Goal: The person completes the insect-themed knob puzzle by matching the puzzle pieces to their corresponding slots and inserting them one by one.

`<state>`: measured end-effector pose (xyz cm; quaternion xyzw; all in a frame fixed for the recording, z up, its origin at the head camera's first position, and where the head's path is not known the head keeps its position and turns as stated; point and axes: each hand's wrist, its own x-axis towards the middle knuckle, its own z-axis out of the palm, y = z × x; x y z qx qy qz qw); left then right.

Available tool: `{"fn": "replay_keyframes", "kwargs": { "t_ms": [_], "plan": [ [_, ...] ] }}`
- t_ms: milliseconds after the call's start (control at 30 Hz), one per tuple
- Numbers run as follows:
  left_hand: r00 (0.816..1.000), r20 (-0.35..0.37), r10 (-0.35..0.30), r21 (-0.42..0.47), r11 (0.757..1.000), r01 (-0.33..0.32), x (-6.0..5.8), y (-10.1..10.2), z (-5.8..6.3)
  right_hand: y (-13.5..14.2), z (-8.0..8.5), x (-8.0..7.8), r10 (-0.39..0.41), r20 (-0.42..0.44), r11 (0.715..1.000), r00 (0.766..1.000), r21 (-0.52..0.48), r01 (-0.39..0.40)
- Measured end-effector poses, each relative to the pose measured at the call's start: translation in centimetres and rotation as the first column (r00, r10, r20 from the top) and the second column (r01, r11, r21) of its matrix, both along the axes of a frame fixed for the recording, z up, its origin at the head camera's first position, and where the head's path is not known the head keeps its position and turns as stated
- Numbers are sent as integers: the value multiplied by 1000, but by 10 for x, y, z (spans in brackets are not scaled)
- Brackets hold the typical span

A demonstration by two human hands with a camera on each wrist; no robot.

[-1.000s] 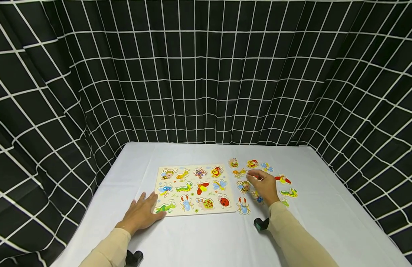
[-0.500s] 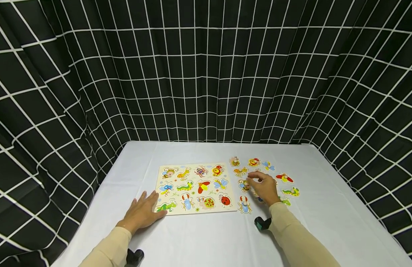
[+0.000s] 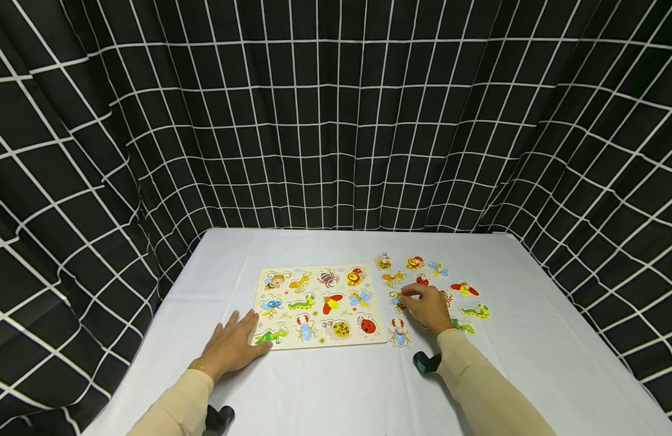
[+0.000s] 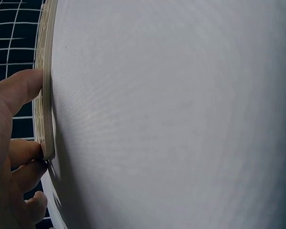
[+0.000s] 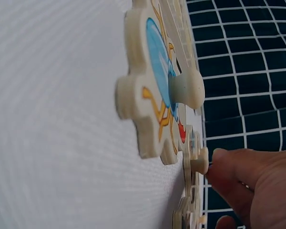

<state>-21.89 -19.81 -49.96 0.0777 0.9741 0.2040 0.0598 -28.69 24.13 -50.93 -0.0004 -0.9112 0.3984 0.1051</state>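
Observation:
My left hand (image 3: 229, 342) rests flat at the near left corner of a wooden insect puzzle board (image 3: 319, 309). In the left wrist view its thumb (image 4: 26, 86) lies on the board's edge (image 4: 46, 114), other fingers around the corner. My right hand (image 3: 430, 307) bends over the bee puzzle piece (image 3: 395, 300), right of the board, with thumb and index finger close together. The right wrist view has its fingertips (image 5: 218, 155) right at a piece's knob (image 5: 200, 163); I cannot tell whether they pinch it. The stag beetle piece (image 5: 157, 62) is in the foreground there.
Several insect pieces lie about the right hand: a stag beetle (image 3: 399, 333), wasp (image 3: 393, 278), snail (image 3: 383, 262), caterpillar (image 3: 475, 311), red-winged bug (image 3: 464, 289) and grasshopper (image 3: 464, 327). A white cloth (image 3: 325, 393) covers the table; a black gridded curtain (image 3: 336, 121) surrounds it.
My right hand has lowered slightly towards the bee piece, and the gap between thumb and index finger has narrowed. My left hand stays on the board's corner.

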Motion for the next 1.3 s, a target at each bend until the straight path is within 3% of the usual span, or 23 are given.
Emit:
{"fn": "replay_keyframes", "kwargs": {
  "t_ms": [733, 1300],
  "plan": [
    [1000, 11, -4, -7, 1000, 4, 0, 3, 1, -1, -1, -1, -40, 2, 996, 999, 76, 39],
    [1000, -2, -5, -20, 1000, 5, 2, 0, 1, -23, 38, -9, -4, -132, 997, 991, 72, 13]
  ]
}}
